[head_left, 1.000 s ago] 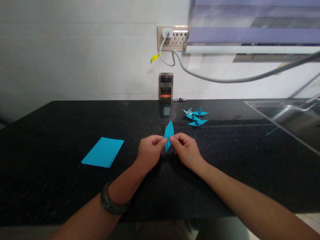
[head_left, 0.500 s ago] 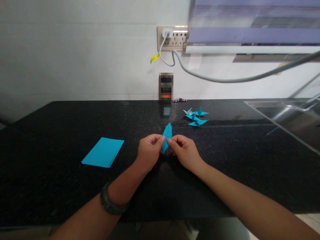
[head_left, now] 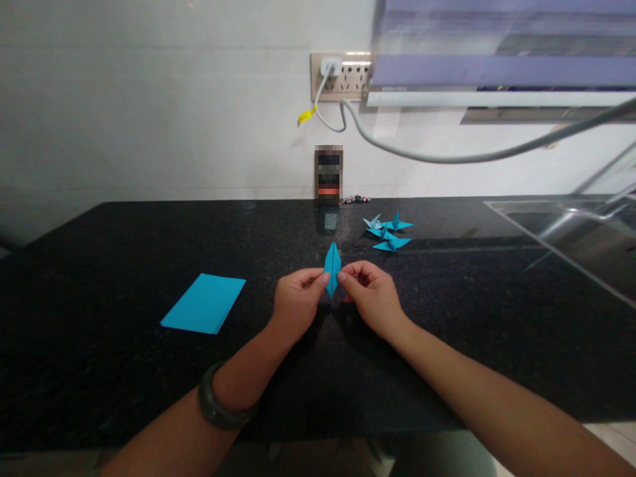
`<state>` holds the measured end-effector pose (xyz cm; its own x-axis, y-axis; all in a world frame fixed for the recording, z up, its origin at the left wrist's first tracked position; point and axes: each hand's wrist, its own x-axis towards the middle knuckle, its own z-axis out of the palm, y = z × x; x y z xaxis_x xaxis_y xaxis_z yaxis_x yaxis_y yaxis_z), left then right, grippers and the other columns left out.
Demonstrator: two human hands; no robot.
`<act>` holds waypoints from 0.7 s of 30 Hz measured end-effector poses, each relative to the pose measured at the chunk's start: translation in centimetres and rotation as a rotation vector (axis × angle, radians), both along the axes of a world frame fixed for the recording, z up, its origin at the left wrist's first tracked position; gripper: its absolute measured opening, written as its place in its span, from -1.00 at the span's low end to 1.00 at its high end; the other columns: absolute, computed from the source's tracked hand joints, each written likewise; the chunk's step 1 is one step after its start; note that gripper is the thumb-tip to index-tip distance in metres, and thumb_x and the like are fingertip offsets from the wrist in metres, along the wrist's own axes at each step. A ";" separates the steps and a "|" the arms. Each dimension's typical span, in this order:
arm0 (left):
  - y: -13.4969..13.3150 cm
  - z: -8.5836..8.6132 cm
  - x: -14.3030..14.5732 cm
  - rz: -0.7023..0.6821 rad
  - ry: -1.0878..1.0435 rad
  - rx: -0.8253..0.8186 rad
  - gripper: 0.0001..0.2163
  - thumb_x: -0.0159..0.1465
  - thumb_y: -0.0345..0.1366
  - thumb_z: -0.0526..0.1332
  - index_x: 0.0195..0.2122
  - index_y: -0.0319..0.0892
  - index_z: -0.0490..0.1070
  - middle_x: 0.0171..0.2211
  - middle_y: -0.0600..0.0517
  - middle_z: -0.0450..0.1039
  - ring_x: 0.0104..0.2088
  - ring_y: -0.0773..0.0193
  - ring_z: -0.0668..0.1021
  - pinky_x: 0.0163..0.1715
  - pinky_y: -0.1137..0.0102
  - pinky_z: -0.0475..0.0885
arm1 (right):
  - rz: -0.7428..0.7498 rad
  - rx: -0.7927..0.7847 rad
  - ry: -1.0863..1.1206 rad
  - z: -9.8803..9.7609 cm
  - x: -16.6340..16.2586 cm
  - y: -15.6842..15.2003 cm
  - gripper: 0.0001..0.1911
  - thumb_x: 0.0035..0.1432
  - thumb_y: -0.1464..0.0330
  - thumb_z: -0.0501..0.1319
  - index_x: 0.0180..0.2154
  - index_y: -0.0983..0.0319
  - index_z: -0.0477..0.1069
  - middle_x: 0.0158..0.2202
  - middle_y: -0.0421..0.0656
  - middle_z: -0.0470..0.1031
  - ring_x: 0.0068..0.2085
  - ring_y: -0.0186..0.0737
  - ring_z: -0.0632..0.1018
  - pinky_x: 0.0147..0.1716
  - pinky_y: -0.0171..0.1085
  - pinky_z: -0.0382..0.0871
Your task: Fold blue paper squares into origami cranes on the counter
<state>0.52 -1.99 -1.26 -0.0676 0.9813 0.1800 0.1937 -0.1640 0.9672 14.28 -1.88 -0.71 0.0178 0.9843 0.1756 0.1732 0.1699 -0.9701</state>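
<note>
Both of my hands pinch a narrow, pointed piece of folded blue paper [head_left: 332, 264] held upright above the black counter [head_left: 99, 371]. My left hand [head_left: 297, 303] grips its left side with thumb and fingers closed. My right hand [head_left: 373, 298] grips its right side the same way. A dark band circles my left wrist. The paper's lower tip shows just below my fingertips.
A stack of flat blue paper sheets [head_left: 204, 303] lies on the counter to the left. Finished blue paper cranes [head_left: 388, 232] sit further back on the right. A small dark object [head_left: 328, 173] leans on the wall under a socket strip [head_left: 340, 77]. A steel sink [head_left: 576, 232] is at the right.
The folded paper has turned from a rightward lean to nearly upright and looks narrower. My hands stayed in about the same place.
</note>
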 end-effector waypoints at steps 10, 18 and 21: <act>-0.2 0.5 0.2 0.013 0.042 -0.006 -0.79 0.06 -0.23 0.23 -0.36 -0.25 0.52 -0.46 -0.01 0.54 -0.47 0.29 0.51 -0.46 0.42 0.39 | 0.031 -0.053 0.078 0.0 0.0 0.1 -0.82 -0.06 0.28 0.21 -0.45 0.26 0.33 -0.62 -0.29 0.29 -0.61 -0.40 0.32 -0.62 -0.36 0.28; -0.2 0.5 0.3 -0.005 0.033 -0.015 -0.79 0.06 -0.23 0.22 -0.37 -0.25 0.52 -0.47 0.00 0.54 -0.49 0.29 0.51 -0.49 0.44 0.38 | 0.101 -0.089 0.099 0.5 -0.2 -0.1 -0.83 -0.07 0.28 0.19 -0.50 0.26 0.30 -0.66 -0.31 0.27 -0.64 -0.42 0.29 -0.65 -0.39 0.24; -0.4 0.8 0.4 -0.013 0.041 -0.013 -0.80 0.07 -0.24 0.22 -0.36 -0.24 0.53 -0.47 -0.01 0.55 -0.48 0.28 0.52 -0.48 0.43 0.39 | 0.051 -0.039 0.004 0.4 0.1 0.1 -0.84 -0.04 0.29 0.17 -0.50 0.26 0.31 -0.66 -0.29 0.27 -0.63 -0.42 0.29 -0.65 -0.40 0.20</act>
